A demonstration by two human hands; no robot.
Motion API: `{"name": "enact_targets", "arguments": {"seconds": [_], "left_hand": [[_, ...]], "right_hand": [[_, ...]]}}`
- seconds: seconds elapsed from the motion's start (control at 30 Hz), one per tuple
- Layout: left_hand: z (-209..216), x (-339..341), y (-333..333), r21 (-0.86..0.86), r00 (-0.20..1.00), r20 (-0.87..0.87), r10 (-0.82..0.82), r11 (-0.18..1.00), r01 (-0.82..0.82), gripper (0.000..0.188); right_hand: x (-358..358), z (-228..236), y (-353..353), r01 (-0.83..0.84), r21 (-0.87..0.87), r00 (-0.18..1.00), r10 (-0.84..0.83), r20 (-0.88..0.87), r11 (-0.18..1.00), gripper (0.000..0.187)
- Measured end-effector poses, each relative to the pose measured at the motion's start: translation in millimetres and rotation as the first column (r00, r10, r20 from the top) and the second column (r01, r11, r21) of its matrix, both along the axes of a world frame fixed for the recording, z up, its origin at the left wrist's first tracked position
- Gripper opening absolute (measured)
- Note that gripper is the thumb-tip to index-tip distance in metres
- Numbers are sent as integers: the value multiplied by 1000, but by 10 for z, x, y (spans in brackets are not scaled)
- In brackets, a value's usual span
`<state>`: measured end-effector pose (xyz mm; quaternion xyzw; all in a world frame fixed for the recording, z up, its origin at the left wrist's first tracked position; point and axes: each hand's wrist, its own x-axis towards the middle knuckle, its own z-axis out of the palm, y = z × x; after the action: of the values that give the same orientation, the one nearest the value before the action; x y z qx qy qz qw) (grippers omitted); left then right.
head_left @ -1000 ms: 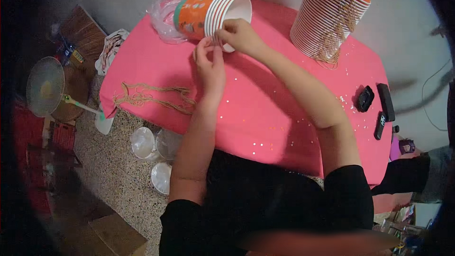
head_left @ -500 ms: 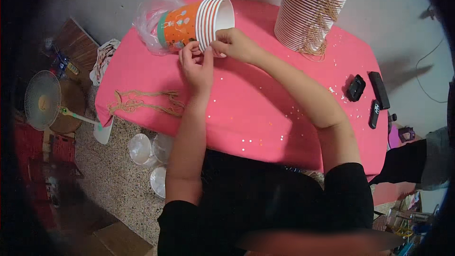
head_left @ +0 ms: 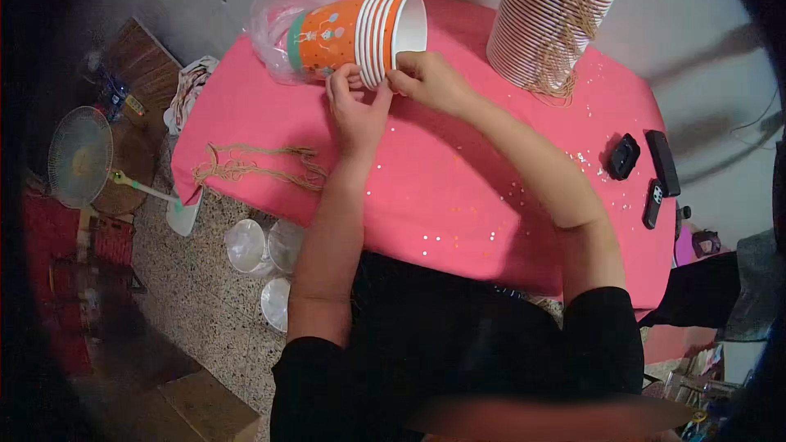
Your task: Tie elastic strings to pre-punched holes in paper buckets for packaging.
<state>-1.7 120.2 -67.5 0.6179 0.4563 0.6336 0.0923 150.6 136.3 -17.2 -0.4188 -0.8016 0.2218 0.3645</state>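
Observation:
A nested stack of orange paper buckets (head_left: 327,37) with green bases and white rims lies on its side at the back left of the table. My right hand (head_left: 434,82) pinches the near rim of the end bucket (head_left: 412,23), which stands a little out from the others, with an orange band showing behind its rim. Against the lower side of the stack, my left hand (head_left: 358,110) is closed around the near rims, its thumb beside the end bucket. Clear plastic wrapping (head_left: 272,37) covers the base end of the stack.
A tall bucket stack (head_left: 520,24), hung with tan string (head_left: 565,37), stands at the back right. More string (head_left: 258,168) lies at left. A black tray (head_left: 624,155), a phone (head_left: 652,203) and a dark case (head_left: 663,162) sit at right on the pink tablecloth (head_left: 409,196).
The end bucket has slid out to the right from the stack, with my right hand on its rim. The whole view has shifted slightly.

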Motion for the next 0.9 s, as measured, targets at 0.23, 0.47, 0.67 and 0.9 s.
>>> {"name": "enact_targets", "arguments": {"seconds": [0.23, 0.47, 0.67, 0.9], "left_hand": [[-173, -148, 200, -22, 991, 129, -20, 999, 23, 35], [-259, -265, 319, -124, 876, 466, -125, 971, 204, 33], [-236, -192, 261, -113, 853, 485, -192, 954, 278, 32], [-182, -169, 225, -154, 887, 443, -134, 963, 222, 27]], "right_hand": [[143, 237, -385, 118, 221, 983, -145, 110, 968, 21], [433, 651, -1105, -144, 509, 843, -164, 512, 849, 18], [516, 783, -1320, -313, 295, 701, 11, 713, 903, 25], [1077, 2257, -586, 229, 648, 859, -464, 216, 726, 16]]}}
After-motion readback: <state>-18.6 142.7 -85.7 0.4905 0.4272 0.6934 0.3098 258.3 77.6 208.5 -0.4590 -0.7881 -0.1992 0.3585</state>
